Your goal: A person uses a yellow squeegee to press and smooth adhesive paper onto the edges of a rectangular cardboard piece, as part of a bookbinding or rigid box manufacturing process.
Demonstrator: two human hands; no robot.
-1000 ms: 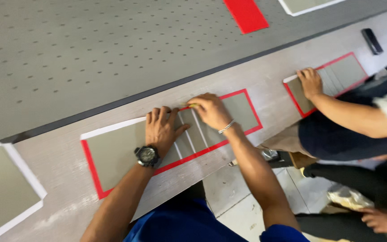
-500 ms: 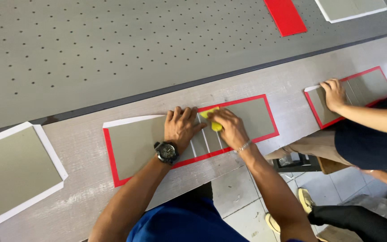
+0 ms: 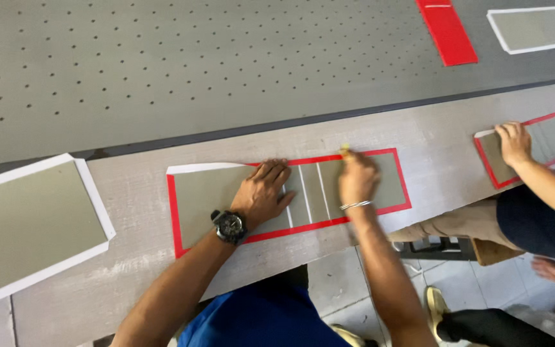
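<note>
A long grey sheet with a red border (image 3: 200,193) lies on the wooden bench (image 3: 130,270). My left hand (image 3: 263,191), with a black watch on the wrist, presses flat on the sheet's middle. My right hand (image 3: 356,178), wearing a thin bracelet, is closed on a small yellow tool (image 3: 345,150) at the sheet's far edge. Between the two hands the sheet shows white cut lines (image 3: 306,193) running across it.
Another person's hand (image 3: 515,141) rests on a second red-bordered grey sheet (image 3: 550,135) at the right. A white-bordered grey sheet (image 3: 27,222) lies at the left. Behind the bench is a grey perforated table (image 3: 194,64) with a red strip (image 3: 448,29) and another white-edged sheet (image 3: 534,29).
My right hand has slid with the yellow tool to the sheet's far edge, and more white lines now show. The left hand stays pressed on the sheet. The view has shifted.
</note>
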